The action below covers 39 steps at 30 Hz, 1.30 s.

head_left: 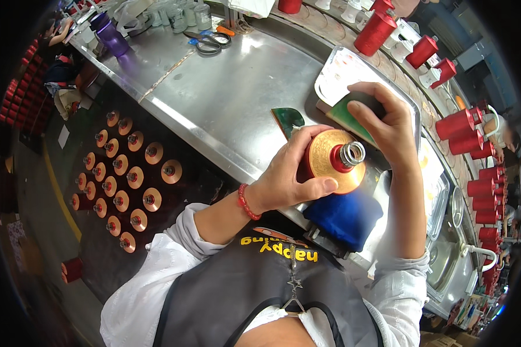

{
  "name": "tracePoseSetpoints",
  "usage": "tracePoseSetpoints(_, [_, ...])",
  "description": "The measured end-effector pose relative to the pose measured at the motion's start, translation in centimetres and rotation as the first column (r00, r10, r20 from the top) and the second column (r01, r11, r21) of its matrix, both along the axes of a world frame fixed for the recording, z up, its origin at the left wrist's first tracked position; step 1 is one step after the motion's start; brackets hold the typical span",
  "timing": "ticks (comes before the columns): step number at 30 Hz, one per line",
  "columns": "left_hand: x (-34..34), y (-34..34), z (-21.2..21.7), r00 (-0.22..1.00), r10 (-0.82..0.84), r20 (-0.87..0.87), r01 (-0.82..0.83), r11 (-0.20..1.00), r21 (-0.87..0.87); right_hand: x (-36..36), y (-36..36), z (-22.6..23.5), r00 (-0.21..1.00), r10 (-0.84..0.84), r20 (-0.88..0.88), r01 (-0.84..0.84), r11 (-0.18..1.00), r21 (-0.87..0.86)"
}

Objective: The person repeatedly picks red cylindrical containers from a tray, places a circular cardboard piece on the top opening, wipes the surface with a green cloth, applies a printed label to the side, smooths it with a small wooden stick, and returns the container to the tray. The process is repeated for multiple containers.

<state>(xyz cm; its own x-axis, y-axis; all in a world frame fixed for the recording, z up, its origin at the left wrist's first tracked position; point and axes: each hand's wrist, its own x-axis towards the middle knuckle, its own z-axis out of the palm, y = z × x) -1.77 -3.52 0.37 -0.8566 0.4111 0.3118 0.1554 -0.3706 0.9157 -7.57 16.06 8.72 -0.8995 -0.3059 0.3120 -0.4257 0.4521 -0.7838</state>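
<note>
My left hand is wrapped round a red bottle with a gold shoulder and a bare threaded neck; the neck tilts up and to the right. Just beyond it, my right hand grips a flat green piece with a pale edge, perhaps a scraper. Its far part is dark, and my fingers cover some of it. A dark green curved piece lies on the metal table left of the bottle. Under the bottle, near my body, is a bundle of blue cloth.
A metal tray holding white sheets lies past my right hand. Black scissors, a purple bottle and glass jars stand or lie farther back. Several gold-topped bottles are grouped at left. Red bottles line a curved conveyor.
</note>
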Motion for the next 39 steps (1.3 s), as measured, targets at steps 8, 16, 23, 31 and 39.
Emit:
tracePoseSetpoints(8, [-0.9, -0.6, -0.2, 0.987, -0.151, 0.045, 0.151, 0.988, 0.015, -1.7, -1.6, 1.3, 0.915, 0.385, 0.123, -0.388, 0.922, 0.000])
tracePoseSetpoints(16, [-0.9, -0.6, 0.1, 0.981, -0.186, 0.062, 0.184, 0.982, 0.034, -3.1, -2.7, 0.8, 0.984, 0.169, 0.051, -0.177, 0.958, 0.225])
tracePoseSetpoints(23, [-1.6, -0.9, -0.5, 0.980, -0.196, 0.043, 0.196, 0.981, -0.005, -2.5, -2.1, 0.4, 0.947, 0.264, 0.184, -0.264, 0.964, -0.027])
tracePoseSetpoints(31, [-1.5, -0.8, -0.5, 0.973, -0.215, 0.087, 0.212, 0.976, 0.048, -1.6, -1.3, 0.6, 0.930, 0.257, 0.262, -0.147, 0.915, -0.376])
tracePoseSetpoints(39, [-3.0, -1.9, -2.7, 0.783, 0.117, -0.611, -0.264, 0.952, -0.156, 3.2, 0.5, -2.7, 0.908, 0.079, 0.412, 0.231, 0.725, -0.648])
